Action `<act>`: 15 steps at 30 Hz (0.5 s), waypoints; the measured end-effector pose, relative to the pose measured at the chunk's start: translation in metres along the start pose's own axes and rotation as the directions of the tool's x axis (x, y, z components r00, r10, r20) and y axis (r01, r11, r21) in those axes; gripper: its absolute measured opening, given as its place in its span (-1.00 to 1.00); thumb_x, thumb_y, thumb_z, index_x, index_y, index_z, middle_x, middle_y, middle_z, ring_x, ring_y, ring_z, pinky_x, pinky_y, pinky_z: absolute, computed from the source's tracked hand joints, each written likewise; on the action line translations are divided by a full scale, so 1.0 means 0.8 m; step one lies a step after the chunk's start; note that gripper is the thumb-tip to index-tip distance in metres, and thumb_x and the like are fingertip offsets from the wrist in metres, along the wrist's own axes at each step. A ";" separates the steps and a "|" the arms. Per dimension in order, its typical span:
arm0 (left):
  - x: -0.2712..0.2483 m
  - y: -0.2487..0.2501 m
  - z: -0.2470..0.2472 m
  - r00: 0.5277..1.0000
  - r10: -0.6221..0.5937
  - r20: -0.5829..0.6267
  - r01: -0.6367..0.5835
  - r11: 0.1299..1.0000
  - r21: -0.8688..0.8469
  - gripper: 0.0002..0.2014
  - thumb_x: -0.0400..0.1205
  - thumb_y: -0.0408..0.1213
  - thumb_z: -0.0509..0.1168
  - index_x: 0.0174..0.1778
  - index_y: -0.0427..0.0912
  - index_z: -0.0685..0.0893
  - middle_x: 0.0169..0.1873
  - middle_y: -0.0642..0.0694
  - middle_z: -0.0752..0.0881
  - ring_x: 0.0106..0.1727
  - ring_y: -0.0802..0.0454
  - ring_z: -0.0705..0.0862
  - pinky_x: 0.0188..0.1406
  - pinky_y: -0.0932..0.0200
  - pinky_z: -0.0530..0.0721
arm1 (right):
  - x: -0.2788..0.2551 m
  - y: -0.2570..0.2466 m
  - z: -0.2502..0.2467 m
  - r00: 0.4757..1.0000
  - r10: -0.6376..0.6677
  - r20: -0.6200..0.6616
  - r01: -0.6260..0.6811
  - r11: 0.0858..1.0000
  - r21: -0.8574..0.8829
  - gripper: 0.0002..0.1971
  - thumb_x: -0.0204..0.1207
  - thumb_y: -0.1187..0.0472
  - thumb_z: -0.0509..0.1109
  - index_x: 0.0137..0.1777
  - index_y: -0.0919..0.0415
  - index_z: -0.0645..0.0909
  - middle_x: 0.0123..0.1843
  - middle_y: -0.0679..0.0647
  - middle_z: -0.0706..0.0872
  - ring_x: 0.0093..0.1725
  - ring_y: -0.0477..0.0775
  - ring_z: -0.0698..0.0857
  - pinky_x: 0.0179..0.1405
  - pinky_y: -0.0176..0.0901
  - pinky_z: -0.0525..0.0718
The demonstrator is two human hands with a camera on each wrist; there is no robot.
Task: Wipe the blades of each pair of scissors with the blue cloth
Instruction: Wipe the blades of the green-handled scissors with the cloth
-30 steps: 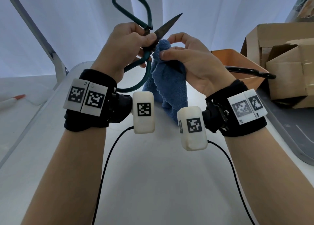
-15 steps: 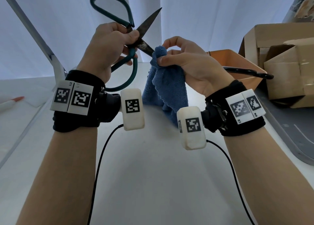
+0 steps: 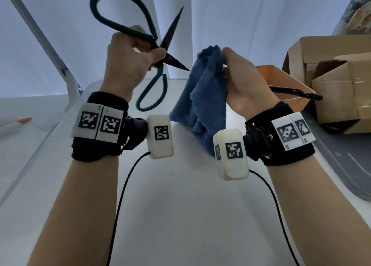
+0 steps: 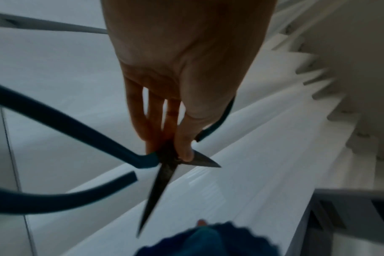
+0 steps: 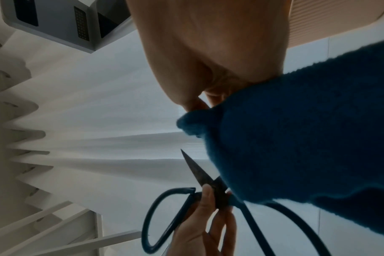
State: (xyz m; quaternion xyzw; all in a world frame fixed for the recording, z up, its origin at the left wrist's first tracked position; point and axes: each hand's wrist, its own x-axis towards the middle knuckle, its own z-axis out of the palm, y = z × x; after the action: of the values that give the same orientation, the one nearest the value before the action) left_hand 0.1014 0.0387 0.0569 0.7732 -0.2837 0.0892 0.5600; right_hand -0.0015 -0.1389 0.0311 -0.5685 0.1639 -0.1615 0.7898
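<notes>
My left hand (image 3: 138,59) pinches a pair of teal-handled scissors (image 3: 154,43) at the pivot and holds them up in the air. Their dark blades are spread wide, one pointing up, one pointing right toward the blue cloth (image 3: 204,97). My right hand (image 3: 234,73) grips the bunched top of that cloth, which hangs down over the table. A small gap separates the lower blade tip from the cloth. The left wrist view shows the scissors (image 4: 164,166) with the cloth (image 4: 208,242) below the long blade. In the right wrist view the cloth (image 5: 296,138) covers the fingers, with the scissors (image 5: 200,190) beyond.
An orange bin (image 3: 285,79) at the right holds a second pair of scissors with black handles (image 3: 297,92). Cardboard boxes (image 3: 337,81) stand behind it, a grey mat (image 3: 341,165) lies at the right edge. A red-tipped pen (image 3: 18,123) lies far left. Cables trail across the white table (image 3: 180,205).
The cloth has come off the lower blade and the hands have drawn apart. My left hand has tilted the scissors, and the blades are spread wider.
</notes>
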 end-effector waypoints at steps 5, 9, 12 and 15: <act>-0.005 0.006 0.013 0.987 0.153 0.054 -0.156 0.985 0.067 -0.79 0.50 -0.30 0.56 -0.17 -0.19 0.62 -0.28 0.08 0.77 -0.18 0.09 0.82 -0.07 0.16 0.77 | -0.014 -0.002 0.009 0.982 0.071 0.177 -0.065 0.997 -0.035 -0.52 0.62 -0.11 0.32 0.16 0.35 0.69 -0.04 0.25 0.76 -0.08 0.17 0.77 0.13 0.00 0.79; -0.006 0.008 0.022 0.968 0.234 0.086 -0.242 0.965 0.099 -0.75 0.41 -0.32 0.58 -0.23 -0.32 0.62 -0.33 0.09 0.73 -0.22 0.21 0.77 -0.04 0.04 0.79 | -0.019 -0.001 0.017 0.970 0.081 0.229 -0.055 0.991 -0.119 -0.32 0.59 -0.30 0.28 0.25 0.38 0.71 0.19 0.28 0.79 0.09 0.20 0.77 0.36 0.07 0.69; -0.004 0.004 0.028 0.968 0.225 0.111 -0.238 0.964 0.116 -0.74 0.39 -0.19 0.53 -0.24 -0.27 0.63 -0.33 0.11 0.70 -0.24 0.20 0.72 -0.02 -0.11 0.76 | -0.022 -0.003 0.018 0.965 0.072 0.251 -0.038 0.990 -0.135 -0.39 0.62 -0.29 0.26 0.15 0.32 0.70 0.07 0.24 0.78 0.03 0.18 0.77 0.28 0.01 0.72; -0.004 0.004 0.031 0.954 0.277 0.119 -0.295 0.938 0.180 -0.78 0.43 -0.16 0.50 -0.23 -0.22 0.68 -0.22 0.06 0.66 -0.20 0.14 0.68 -0.12 0.00 0.70 | -0.023 -0.005 0.018 0.971 0.063 0.231 -0.041 0.994 -0.102 -0.49 0.64 -0.22 0.31 0.14 0.27 0.71 0.10 0.24 0.81 0.09 0.19 0.81 0.31 0.01 0.73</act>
State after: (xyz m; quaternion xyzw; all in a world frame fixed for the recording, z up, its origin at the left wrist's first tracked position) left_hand 0.0928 0.0165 0.0496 0.7783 -0.4083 0.1617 0.4487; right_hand -0.0117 -0.1203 0.0407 -0.6166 0.0923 -0.0647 0.7792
